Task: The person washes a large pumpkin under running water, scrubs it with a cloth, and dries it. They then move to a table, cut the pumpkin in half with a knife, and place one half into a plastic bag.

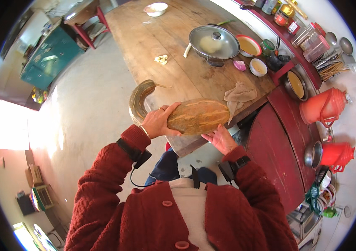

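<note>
A long, curved-neck pumpkin (pixel 198 116), orange-brown with pale streaks, lies across the near end of a wooden table (pixel 178 75). Its neck bends away at the left, and a dry stem points right. My left hand (pixel 162 122) grips it where the neck meets the thick body, thumb and fingers spread around it. Under the blossom end at the right, my right hand (pixel 220 138) touches the underside with its fingertips, palm turned up. A crumpled cloth (pixel 240 93) lies just beyond that end. Peeled garlic cloves (pixel 161 59) sit farther up the table.
A lidded pan (pixel 214 42), a red-rimmed bowl (pixel 249 45), a small white bowl (pixel 258 67) and a purple packet (pixel 239 65) stand at the table's right side. Another bowl (pixel 155 9) is at the far end. Right of the table are a red wooden cabinet (pixel 275 153) and red thermos flasks (pixel 322 106).
</note>
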A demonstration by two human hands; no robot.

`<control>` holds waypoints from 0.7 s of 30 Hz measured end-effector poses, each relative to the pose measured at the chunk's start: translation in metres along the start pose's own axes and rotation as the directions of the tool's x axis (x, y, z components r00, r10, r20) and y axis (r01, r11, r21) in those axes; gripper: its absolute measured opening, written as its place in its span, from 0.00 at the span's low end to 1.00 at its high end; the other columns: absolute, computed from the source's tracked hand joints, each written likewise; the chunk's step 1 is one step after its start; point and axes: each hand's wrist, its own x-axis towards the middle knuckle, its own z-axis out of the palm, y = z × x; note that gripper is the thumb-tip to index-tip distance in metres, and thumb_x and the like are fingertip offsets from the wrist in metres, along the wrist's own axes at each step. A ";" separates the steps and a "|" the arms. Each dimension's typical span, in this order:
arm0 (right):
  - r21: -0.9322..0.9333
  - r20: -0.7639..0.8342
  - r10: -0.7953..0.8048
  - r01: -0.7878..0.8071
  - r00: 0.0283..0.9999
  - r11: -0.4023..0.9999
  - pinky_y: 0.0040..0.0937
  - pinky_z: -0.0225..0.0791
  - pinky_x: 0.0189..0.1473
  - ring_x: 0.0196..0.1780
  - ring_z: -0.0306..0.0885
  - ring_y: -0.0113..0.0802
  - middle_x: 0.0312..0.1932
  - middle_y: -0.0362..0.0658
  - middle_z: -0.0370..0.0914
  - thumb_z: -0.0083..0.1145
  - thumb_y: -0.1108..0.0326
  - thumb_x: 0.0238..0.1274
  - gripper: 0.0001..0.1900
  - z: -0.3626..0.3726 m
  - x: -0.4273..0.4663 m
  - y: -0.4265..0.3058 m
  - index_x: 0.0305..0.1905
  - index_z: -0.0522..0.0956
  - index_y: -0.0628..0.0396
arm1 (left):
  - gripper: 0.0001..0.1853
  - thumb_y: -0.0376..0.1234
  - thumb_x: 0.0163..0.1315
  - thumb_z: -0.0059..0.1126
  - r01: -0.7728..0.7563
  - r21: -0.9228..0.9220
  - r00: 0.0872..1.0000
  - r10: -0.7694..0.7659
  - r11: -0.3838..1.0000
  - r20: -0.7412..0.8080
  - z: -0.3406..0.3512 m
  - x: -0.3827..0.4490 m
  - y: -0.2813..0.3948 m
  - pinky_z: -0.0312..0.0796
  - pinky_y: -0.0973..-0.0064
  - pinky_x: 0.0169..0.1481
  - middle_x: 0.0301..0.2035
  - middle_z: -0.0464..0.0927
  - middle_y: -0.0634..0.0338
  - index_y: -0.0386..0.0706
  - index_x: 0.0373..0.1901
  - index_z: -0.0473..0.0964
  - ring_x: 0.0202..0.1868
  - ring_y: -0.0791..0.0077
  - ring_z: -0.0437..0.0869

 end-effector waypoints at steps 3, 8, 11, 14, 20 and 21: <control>0.105 -0.077 -0.026 0.034 0.997 0.994 0.45 0.56 0.67 0.66 0.61 0.38 0.62 0.43 0.65 0.57 0.49 0.60 0.31 -0.008 0.031 0.003 0.63 0.61 0.50 | 0.51 0.52 0.37 0.70 -0.066 0.012 0.998 0.066 0.998 -0.005 -0.005 0.036 -0.033 0.69 0.62 0.52 0.49 0.72 0.48 0.51 0.66 0.55 0.49 0.51 0.76; 0.248 -0.235 -0.008 0.068 0.972 0.966 0.45 0.66 0.60 0.64 0.64 0.36 0.65 0.37 0.63 0.47 0.61 0.68 0.23 -0.019 0.068 0.001 0.65 0.60 0.46 | 0.55 0.58 0.34 0.70 -0.173 0.019 0.975 0.173 0.985 -0.139 0.007 0.077 -0.063 0.72 0.61 0.50 0.48 0.73 0.45 0.50 0.66 0.57 0.49 0.50 0.77; 0.082 -0.236 0.027 -0.007 0.971 0.997 0.42 0.67 0.58 0.59 0.69 0.36 0.59 0.40 0.67 0.49 0.61 0.67 0.22 -0.025 0.076 -0.017 0.64 0.62 0.48 | 0.57 0.56 0.29 0.73 -0.006 -0.049 1.000 0.005 0.999 -0.026 0.014 0.083 -0.067 0.71 0.61 0.51 0.48 0.72 0.43 0.47 0.65 0.57 0.51 0.49 0.75; -0.205 -0.327 0.066 -0.139 0.943 0.969 0.38 0.68 0.57 0.55 0.73 0.35 0.56 0.42 0.69 0.50 0.58 0.67 0.23 -0.024 0.069 -0.033 0.63 0.62 0.51 | 0.59 0.55 0.27 0.74 0.006 -0.062 0.999 -0.009 0.998 -0.045 0.019 0.084 -0.069 0.69 0.61 0.53 0.48 0.71 0.42 0.45 0.65 0.57 0.51 0.48 0.74; -0.439 -0.386 0.173 -0.346 0.906 0.829 0.28 0.75 0.38 0.41 0.80 0.34 0.41 0.46 0.76 0.53 0.53 0.63 0.20 -0.014 0.033 -0.079 0.52 0.70 0.57 | 0.59 0.51 0.30 0.76 -0.092 -0.040 0.996 0.092 0.995 -0.010 0.012 0.083 -0.072 0.65 0.59 0.59 0.52 0.68 0.40 0.42 0.66 0.54 0.54 0.46 0.71; -0.489 -0.380 0.224 -0.400 0.898 0.775 0.27 0.74 0.35 0.38 0.81 0.33 0.38 0.46 0.77 0.52 0.54 0.64 0.19 -0.015 0.029 -0.096 0.50 0.71 0.57 | 0.59 0.51 0.30 0.76 -0.121 -0.050 0.993 0.121 0.991 -0.005 0.009 0.083 -0.072 0.65 0.59 0.59 0.52 0.68 0.40 0.42 0.66 0.53 0.55 0.46 0.71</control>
